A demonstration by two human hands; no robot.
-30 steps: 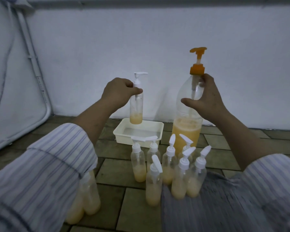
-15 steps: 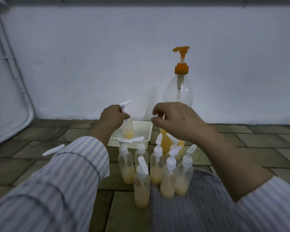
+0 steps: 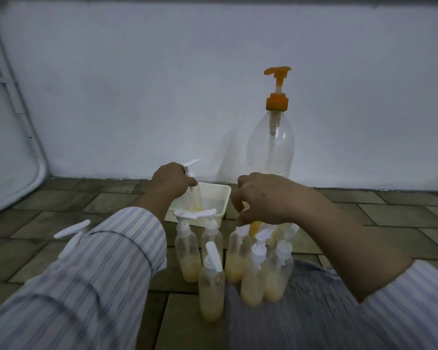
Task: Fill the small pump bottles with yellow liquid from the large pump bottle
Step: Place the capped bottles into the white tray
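The large clear pump bottle (image 3: 271, 150) with an orange pump stands by the white wall, yellow liquid low in it. My left hand (image 3: 172, 179) grips a small pump bottle (image 3: 196, 195) by its neck, tilted over the white tray (image 3: 225, 195). My right hand (image 3: 266, 198) hovers with curled fingers just above the white pump heads of a cluster of several small bottles (image 3: 253, 274), each partly filled with yellow liquid; whether it touches one is unclear.
Another white pump head (image 3: 72, 229) shows behind my left striped sleeve. A grey striped cloth (image 3: 314, 311) lies under the bottles on the right. The floor is tiled and a white wall stands close behind.
My left hand lowered the small bottle from mid-air down to the tray and tilted it. My right hand let go of the large bottle and came down over the small bottles.
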